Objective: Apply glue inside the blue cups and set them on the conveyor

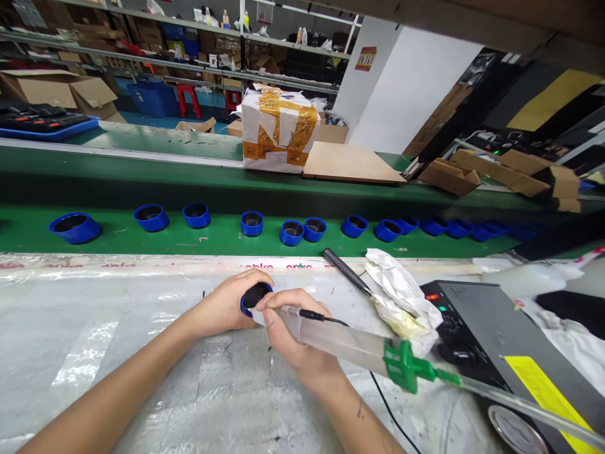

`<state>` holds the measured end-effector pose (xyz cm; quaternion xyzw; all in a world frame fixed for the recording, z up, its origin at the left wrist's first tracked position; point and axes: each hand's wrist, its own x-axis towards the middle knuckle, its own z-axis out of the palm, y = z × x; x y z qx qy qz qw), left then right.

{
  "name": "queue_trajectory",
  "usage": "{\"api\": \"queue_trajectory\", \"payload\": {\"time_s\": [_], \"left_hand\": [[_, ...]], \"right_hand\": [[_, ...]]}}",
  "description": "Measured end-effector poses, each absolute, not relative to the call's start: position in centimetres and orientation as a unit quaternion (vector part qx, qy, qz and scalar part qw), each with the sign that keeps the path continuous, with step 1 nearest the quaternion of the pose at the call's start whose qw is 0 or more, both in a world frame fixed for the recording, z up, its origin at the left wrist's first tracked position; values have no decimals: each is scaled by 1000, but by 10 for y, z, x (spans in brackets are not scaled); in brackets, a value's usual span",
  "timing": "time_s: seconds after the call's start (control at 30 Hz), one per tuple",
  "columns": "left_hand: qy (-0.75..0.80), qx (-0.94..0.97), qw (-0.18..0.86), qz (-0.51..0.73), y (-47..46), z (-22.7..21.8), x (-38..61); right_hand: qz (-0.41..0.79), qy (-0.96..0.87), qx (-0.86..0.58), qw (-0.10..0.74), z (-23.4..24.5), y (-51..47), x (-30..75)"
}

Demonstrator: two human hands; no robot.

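Observation:
My left hand (225, 306) is closed around a small blue ring-shaped part (255, 296) with a dark inside, holding it on the plastic-covered bench (118, 353). My right hand (293, 334) grips a clear glue syringe (340, 340) like a pen, its tip at the blue part. The syringe has a green adapter (401, 366) at its rear, and a clear hose (520, 407) runs off to the right. A thin black cable (326, 318) lies along the syringe barrel.
A row of several blue parts (252, 222) sits on the green conveyor belt (212, 239) beyond the bench. A black tool (347, 272) rests on crumpled white paper (401, 296). A grey dispenser box (496, 328) stands right. A taped carton (278, 129) and shelves are behind.

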<state>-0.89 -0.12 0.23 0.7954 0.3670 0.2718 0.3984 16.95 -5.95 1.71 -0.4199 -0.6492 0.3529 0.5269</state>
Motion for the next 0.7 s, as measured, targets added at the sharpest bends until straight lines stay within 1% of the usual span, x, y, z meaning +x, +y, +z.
{"api": "queue_trajectory", "payload": {"time_s": [0.4,0.7], "left_hand": [[348,798,401,284,0,-1,-8],[362,800,394,271,-2,2,-8]], "right_hand": [[382,-612,-364,589,22,-55,163],[376,-588,-380,608,20,-56,163]]}}
